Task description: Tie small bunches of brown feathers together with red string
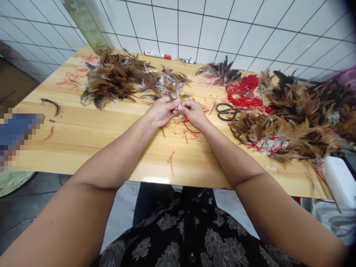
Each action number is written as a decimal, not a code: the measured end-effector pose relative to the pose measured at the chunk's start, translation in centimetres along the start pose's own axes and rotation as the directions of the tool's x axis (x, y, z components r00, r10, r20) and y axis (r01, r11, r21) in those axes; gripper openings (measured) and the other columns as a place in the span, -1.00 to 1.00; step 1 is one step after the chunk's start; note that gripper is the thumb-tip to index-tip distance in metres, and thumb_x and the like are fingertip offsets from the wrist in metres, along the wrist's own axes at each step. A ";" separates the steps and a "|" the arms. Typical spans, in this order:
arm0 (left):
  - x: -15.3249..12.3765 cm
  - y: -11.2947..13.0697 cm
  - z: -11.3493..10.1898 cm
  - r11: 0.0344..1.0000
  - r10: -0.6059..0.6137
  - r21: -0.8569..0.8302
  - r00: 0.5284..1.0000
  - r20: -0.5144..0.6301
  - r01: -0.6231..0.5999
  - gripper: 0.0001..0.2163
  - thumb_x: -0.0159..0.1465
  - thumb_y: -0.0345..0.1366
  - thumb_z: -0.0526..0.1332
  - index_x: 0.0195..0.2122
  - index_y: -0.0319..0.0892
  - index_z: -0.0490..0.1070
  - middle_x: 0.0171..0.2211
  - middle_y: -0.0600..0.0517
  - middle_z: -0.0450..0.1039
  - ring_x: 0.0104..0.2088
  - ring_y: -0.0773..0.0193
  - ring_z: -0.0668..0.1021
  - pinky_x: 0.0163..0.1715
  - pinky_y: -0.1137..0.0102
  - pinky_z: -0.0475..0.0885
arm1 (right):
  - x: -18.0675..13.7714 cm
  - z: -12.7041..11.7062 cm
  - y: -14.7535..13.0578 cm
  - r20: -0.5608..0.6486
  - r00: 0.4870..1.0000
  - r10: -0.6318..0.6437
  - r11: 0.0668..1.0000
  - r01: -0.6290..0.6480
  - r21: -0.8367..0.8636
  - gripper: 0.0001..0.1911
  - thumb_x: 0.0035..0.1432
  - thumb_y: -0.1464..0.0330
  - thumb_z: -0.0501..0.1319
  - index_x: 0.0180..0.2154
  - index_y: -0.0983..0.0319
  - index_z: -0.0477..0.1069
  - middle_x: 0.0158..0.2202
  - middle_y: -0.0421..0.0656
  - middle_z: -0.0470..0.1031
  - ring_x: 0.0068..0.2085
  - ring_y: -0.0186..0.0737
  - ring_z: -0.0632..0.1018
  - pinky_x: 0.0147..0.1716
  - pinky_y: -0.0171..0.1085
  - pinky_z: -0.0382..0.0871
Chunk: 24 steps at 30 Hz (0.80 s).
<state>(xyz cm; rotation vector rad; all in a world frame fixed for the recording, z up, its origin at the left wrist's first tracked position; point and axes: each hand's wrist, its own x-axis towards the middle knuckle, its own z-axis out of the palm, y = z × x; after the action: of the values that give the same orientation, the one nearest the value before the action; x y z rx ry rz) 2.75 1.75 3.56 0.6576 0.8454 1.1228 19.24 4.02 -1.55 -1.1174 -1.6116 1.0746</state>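
Both hands meet over the middle of the wooden table. My left hand (163, 111) is closed in a pinch around the base of a small bunch of brown feathers (172, 87), whose tips point away from me. My right hand (192, 113) pinches at the same pale base, fingertips close to the left ones; what exactly it grips is too small to make out. Red string (189, 128) lies on the wood just below the fingers. Left of the hands spreads a large pile of brown feathers (111, 79).
A bundle of red yarn (244, 89) and black-handled scissors (226, 112) lie to the right, beside feather bunches (300, 129). A red marker (157, 55) rests by the tiled wall. At the right edge is a white box (340, 180); a clear ruler-like strip (87, 26) leans at back left.
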 end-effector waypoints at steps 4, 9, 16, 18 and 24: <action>0.0 0.7 -0.2 0.999 0.035 -0.037 0.999 -0.025 -0.036 -0.53 0.62 -0.70 0.39 -0.49 -0.30 0.54 -0.54 0.04 0.49 -0.59 0.48 0.49 -0.52 0.64 0.40 | 0.4 -0.3 0.8 0.025 0.998 -0.065 0.996 0.063 0.067 -0.72 0.32 0.15 0.53 -0.30 0.19 0.61 -0.26 -0.17 0.68 -0.15 -0.18 0.58 0.04 -0.18 0.48; 0.2 0.1 -0.4 1.000 -0.003 -0.030 1.000 -0.028 0.002 -0.55 0.59 -0.72 0.40 -0.48 -0.30 0.51 -0.50 0.04 0.53 -0.56 0.48 0.53 -0.52 0.65 0.41 | 0.5 -0.4 1.2 0.048 0.996 -0.069 0.995 0.066 0.074 -0.55 0.23 -0.03 0.58 -0.32 0.18 0.58 -0.28 -0.18 0.68 -0.19 -0.20 0.52 -0.03 -0.19 0.44; 0.2 -0.3 -0.5 0.999 0.002 0.034 1.000 0.029 -0.003 -0.59 0.44 -0.72 0.52 -0.50 -0.29 0.51 -0.51 0.03 0.53 -0.54 0.48 0.50 -0.50 0.64 0.36 | 0.2 -0.5 0.7 0.009 1.000 -0.002 1.000 0.002 0.026 -0.73 0.27 0.19 0.57 -0.33 0.18 0.59 -0.29 -0.21 0.69 -0.18 -0.21 0.55 0.01 -0.20 0.47; 0.3 -0.2 -0.6 0.997 0.042 0.062 0.998 0.040 -0.045 -0.58 0.38 -0.70 0.60 -0.51 -0.28 0.51 -0.50 0.03 0.55 -0.53 0.46 0.49 -0.48 0.61 0.37 | 0.4 -0.6 0.8 -0.023 1.000 0.002 0.999 -0.001 0.049 -0.64 0.22 0.10 0.63 -0.31 0.18 0.60 -0.28 -0.21 0.70 -0.17 -0.21 0.56 0.00 -0.20 0.49; 1.3 -0.9 -1.7 0.961 0.186 0.200 0.981 0.049 -0.192 -0.58 0.20 -0.49 0.84 -0.45 -0.23 0.58 -0.48 0.07 0.55 -0.48 0.37 0.49 -0.42 0.48 0.40 | 0.2 -1.3 0.7 0.047 0.998 -0.033 0.981 0.024 0.192 -0.19 -0.10 -0.37 0.70 -0.20 0.18 0.70 -0.16 -0.11 0.78 -0.08 -0.12 0.67 0.08 -0.13 0.59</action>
<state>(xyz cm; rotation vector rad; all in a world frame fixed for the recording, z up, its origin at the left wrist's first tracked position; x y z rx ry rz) 1.99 2.76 1.59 0.9392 0.8934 1.2033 20.61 4.60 -1.88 -0.9441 -1.5217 1.2194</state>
